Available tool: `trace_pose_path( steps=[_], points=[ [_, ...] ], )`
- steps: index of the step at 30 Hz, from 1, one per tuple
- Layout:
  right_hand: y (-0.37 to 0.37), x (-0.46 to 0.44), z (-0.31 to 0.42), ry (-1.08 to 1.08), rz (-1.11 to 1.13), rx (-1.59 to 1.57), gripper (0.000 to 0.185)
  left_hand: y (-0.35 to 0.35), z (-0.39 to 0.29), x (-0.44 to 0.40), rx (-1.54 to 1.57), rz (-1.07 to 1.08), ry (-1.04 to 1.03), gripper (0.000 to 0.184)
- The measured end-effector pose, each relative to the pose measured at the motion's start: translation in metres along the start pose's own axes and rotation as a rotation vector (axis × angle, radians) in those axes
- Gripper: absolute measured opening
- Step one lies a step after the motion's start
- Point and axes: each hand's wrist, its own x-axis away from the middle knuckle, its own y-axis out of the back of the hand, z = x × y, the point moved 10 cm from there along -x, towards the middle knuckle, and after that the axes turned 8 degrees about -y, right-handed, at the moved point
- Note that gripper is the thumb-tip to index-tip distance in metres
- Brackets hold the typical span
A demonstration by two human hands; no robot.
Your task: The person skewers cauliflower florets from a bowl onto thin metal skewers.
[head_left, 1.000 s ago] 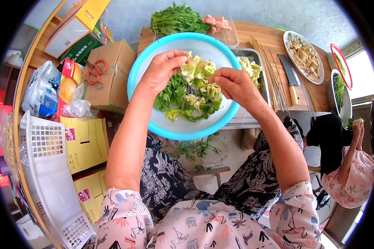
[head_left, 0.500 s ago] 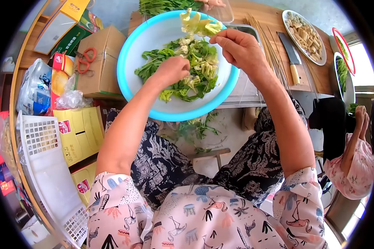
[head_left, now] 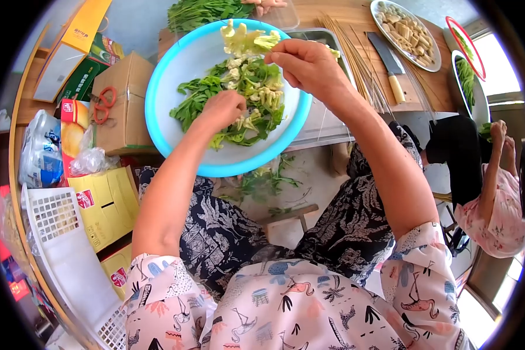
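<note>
- Change: in the frame from about a second earlier, both hands are raised at the pale vegetable over the upper part of the basin; now they are split, one low and one high.
- Left hand [head_left: 223,109], centre of the frame: now down at the heap of loose dark-green leaves [head_left: 195,93], fingers curled, tips hidden. Cannot tell whether it grips anything.
- Right hand [head_left: 309,64], upper centre: thumb and forefinger pinched together on the edge of a pale yellow-green, ragged, lobed vegetable piece [head_left: 245,42].
- Since the half-second-old frame, this arrangement is much the same; the whole view has shifted, basin included, so I put that down to head movement.
- Meaning (judgement): the held piece appears parted from the heap, and the sorting or picking-over seems to be mid-cycle, with the left hand busy at the heap.
- Location: the piece is held up over the far rim of the round white plastic basin with a turquoise rim [head_left: 230,170], upper left of centre in the frame.
- Appearance: piece irregular, frilled, yellowish at the top and greener toward the pinch; looks light and fairly stiff (judgement). Whether a thin stick runs through it: cannot tell.
- Heap: dark leaves at left, paler yellow-green florets [head_left: 268,96] at right, mixed in the middle.
- Beside the basin, right: shallow silver metal tray [head_left: 316,131], mostly behind the right forearm and rim.
</note>
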Motion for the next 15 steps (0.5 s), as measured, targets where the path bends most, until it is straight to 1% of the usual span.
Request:
trace_pose_path(
  steps=[1,2,4,5,6,7,8,10,11,12,14,15],
  points=[
    [-0.001,0.0,0.0,-0.003,0.001,-0.001,0.02,0.003,0.009,0.0,-0.028,-0.012,0.08,0.016],
    [0.0,-0.001,-0.001,-0.007,-0.015,0.017,0.02,0.007,0.01,0.001,-0.028,-0.009,0.081,0.016],
    [0.002,-0.002,-0.001,-0.015,-0.038,0.032,0.02,0.042,0.023,0.011,-0.179,-0.198,0.224,0.02],
    [0.003,-0.001,0.001,0.002,-0.044,0.062,0.02,0.045,0.02,0.012,-0.179,-0.193,0.214,0.02],
    [0.004,-0.001,0.002,0.014,-0.055,0.091,0.019,0.069,0.005,0.019,-0.333,-0.411,0.155,0.02],
    [0.004,-0.002,-0.002,-0.001,-0.058,0.048,0.019,0.087,-0.013,0.028,-0.479,-0.631,0.086,0.02],
    [0.005,-0.001,-0.002,0.008,-0.078,0.079,0.02,0.083,-0.016,0.024,-0.47,-0.624,0.064,0.02],
    [0.008,0.001,0.001,0.024,-0.093,0.097,0.019,0.04,-0.026,0.003,-0.158,-0.312,-0.166,0.024],
    [0.009,0.001,0.001,0.024,-0.082,0.079,0.02,-0.008,-0.021,0.001,-0.031,-0.065,-0.237,0.026],
    [0.008,-0.002,0.0,0.066,-0.098,0.075,0.02,-0.008,-0.031,0.013,-0.108,-0.045,-0.265,0.023],
    [0.004,-0.002,-0.002,-0.042,-0.047,0.028,0.019,0.0,-0.029,0.024,-0.143,-0.17,-0.343,0.023],
    [0.003,-0.001,-0.003,-0.041,-0.021,0.009,0.018,0.002,-0.026,0.027,-0.147,-0.169,-0.342,0.023]
  ],
)
